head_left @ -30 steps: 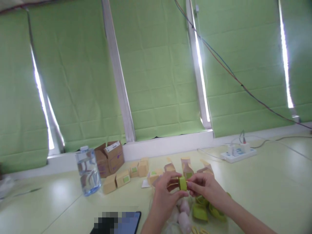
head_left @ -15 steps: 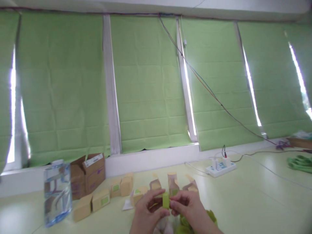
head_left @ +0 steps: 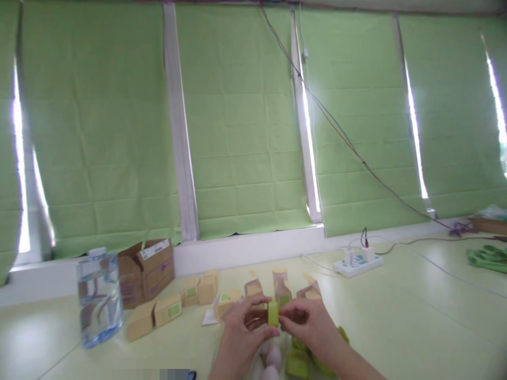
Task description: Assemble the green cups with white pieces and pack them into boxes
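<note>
Upright between the thumb and fingers of my left hand (head_left: 249,330) is a small yellow-green block-like piece (head_left: 273,313). The fingertips of my right hand (head_left: 307,319) are pinched together at the right edge of this piece. Whether they grip the edge itself or some small part on it is hard to see. Below the hands lie pale pinkish rounded objects (head_left: 272,356), partly hidden by my left hand. More yellow-green pieces (head_left: 298,363) sit under my right wrist, partly covered by it.
Small tan cardboard boxes (head_left: 168,309) stand on the table, several closed and some with open flaps (head_left: 282,285) behind my hands. At left are a large water bottle (head_left: 100,301) and an open brown carton (head_left: 156,269). A power strip (head_left: 358,265) and green gloves (head_left: 489,257) lie rightward.
The view has tilted down slightly, showing more of the pinkish objects and yellow-green pieces. Both hands stay at the yellow-green piece with nearly the same hold.
</note>
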`<action>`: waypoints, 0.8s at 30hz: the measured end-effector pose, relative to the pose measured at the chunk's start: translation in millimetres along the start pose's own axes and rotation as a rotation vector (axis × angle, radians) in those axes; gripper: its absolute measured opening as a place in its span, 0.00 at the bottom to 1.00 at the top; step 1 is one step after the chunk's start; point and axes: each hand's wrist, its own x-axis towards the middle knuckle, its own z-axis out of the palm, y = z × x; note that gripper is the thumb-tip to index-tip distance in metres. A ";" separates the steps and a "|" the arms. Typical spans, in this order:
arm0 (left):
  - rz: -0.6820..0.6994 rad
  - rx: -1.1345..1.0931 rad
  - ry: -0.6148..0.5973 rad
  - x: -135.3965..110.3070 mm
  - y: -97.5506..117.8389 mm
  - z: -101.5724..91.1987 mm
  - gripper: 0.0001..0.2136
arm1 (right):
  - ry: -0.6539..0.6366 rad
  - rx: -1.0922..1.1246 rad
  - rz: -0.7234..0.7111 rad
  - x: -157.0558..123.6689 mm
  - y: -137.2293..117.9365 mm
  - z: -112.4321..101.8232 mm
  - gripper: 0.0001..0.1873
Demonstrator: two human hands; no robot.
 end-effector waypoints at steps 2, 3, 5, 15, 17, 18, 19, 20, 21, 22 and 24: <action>0.002 0.001 -0.008 0.4 0.6 -0.7 0.23 | -0.015 0.082 0.056 -0.2 0.2 0.8 0.12; 0.014 0.003 -0.011 0.6 0.8 -1.5 0.23 | -0.029 0.122 0.079 -0.1 0.1 0.9 0.13; 0.063 0.015 -0.009 0.7 1.2 -2.9 0.22 | -0.061 0.195 0.099 1.1 0.8 0.4 0.14; 0.202 0.120 -0.028 -1.3 -1.0 0.0 0.19 | -0.036 0.441 0.255 10.2 9.0 -2.9 0.24; 0.204 0.123 -0.032 -1.0 -2.7 -0.3 0.19 | -0.032 0.462 0.283 9.0 4.9 -2.5 0.25; 0.202 0.126 -0.033 -0.8 -3.7 -0.4 0.19 | -0.031 0.464 0.295 8.3 2.9 -2.3 0.26; 0.198 0.131 -0.034 -0.7 -4.8 -0.3 0.19 | -0.027 0.462 0.308 7.7 1.0 -2.2 0.26; 0.192 0.137 -0.036 -0.5 -5.9 -0.2 0.19 | -0.023 0.457 0.324 7.3 -0.6 -2.1 0.27; 0.185 0.146 -0.037 -0.2 -6.9 -0.1 0.19 | -0.016 0.449 0.341 7.0 -1.8 -2.1 0.27; 0.178 0.157 -0.039 0.2 -7.9 -0.1 0.19 | -0.007 0.441 0.360 6.9 -2.9 -2.2 0.28; 0.168 0.185 -0.046 1.4 -9.2 -0.7 0.20 | 0.006 0.428 0.389 6.8 -5.2 -2.5 0.28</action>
